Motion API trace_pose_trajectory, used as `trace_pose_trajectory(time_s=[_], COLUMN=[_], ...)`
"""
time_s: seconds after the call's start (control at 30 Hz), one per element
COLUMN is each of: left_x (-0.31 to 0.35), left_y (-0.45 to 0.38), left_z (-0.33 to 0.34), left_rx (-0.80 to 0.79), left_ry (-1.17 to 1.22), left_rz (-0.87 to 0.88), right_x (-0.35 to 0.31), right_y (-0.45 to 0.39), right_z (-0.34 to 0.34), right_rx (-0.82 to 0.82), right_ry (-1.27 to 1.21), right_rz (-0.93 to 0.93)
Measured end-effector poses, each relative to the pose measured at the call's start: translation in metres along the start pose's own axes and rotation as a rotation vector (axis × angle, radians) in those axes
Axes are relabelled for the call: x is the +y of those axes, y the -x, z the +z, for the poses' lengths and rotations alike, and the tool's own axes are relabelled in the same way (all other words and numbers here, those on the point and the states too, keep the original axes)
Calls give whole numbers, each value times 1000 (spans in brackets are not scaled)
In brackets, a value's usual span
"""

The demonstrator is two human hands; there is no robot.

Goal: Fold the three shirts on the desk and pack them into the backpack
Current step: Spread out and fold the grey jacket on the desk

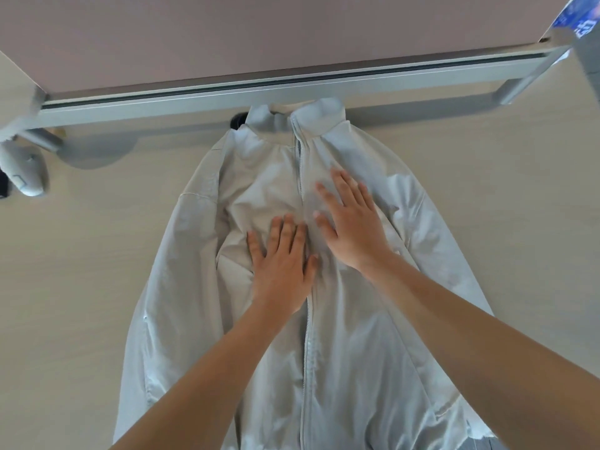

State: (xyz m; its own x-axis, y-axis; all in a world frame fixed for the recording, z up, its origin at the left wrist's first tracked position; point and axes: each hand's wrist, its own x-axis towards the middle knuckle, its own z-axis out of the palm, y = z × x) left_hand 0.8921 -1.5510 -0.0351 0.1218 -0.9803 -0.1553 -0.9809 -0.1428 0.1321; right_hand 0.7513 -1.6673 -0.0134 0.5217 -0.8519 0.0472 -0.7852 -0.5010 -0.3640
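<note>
Both hands lie flat, palms down and fingers spread, on the chest of a pale grey zip-up shirt (pixel 341 336), gripping nothing. In the head view, the left hand (pixel 281 266) presses the cloth just left of the zip (pixel 306 319), its fingertips pointing toward the collar and its thumb lying against the zip line. The right hand (pixel 352 224) rests a little farther up, just right of the zip, angled up and to the left, with its fingers (pixel 337 181) reaching toward the zip. The two hands sit close together, nearly touching at the thumbs. Bare forearms run in from the lower edge of the frame.

The shirt is spread front-up on the light wood desk (pixel 81 254), zipped closed, collar (pixel 292 120) away from the person and standing up against a grey rail (pixel 227 100) at the desk's far edge. Its sleeves hang down along both sides of the body, and the hem runs out of the frame at the bottom. Creases fan out through the cloth around the hands.

At the left edge, a grey rounded object (pixel 27 172) sits on the desk below the rail; what it is cannot be told. A blue printed item (pixel 574 17) shows in the top right corner
</note>
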Motion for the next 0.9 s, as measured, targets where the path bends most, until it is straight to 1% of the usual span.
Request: trace_pose_trajectory(time_s=[0.03, 0.1, 0.2, 0.3, 0.47, 0.63, 0.77, 0.9], left_x=[-2, -4, -4, -6, -9, -10, -9, -9], left_y=[0, 1, 1, 2, 2, 3, 3, 3], left_z=[1, 4, 9, 10, 11, 11, 11, 11], left_rx=[20, 4, -30, -31, -23, -25, -25, -17], left_ry=[-15, -24, 12, 72, 100, 94, 88, 90], left_rz=[7, 10, -1, -4, 2, 4, 2, 2], right_x=[-5, -13, -18, -22, -25, -20, -16, -18], right_y=[-17, -50, -90, -109, -114, -103, -99, -99], right_z=[0, 2, 10, 20, 28, 28, 27, 29], right_rx=[-7, -45, -109, -127, -115, -67, -83, -74], right_ry=[-12, -9, 29, 43, -9, 51, 25, -12], right_rz=[-19, -28, 25, 90, 131, 44, 88, 95])
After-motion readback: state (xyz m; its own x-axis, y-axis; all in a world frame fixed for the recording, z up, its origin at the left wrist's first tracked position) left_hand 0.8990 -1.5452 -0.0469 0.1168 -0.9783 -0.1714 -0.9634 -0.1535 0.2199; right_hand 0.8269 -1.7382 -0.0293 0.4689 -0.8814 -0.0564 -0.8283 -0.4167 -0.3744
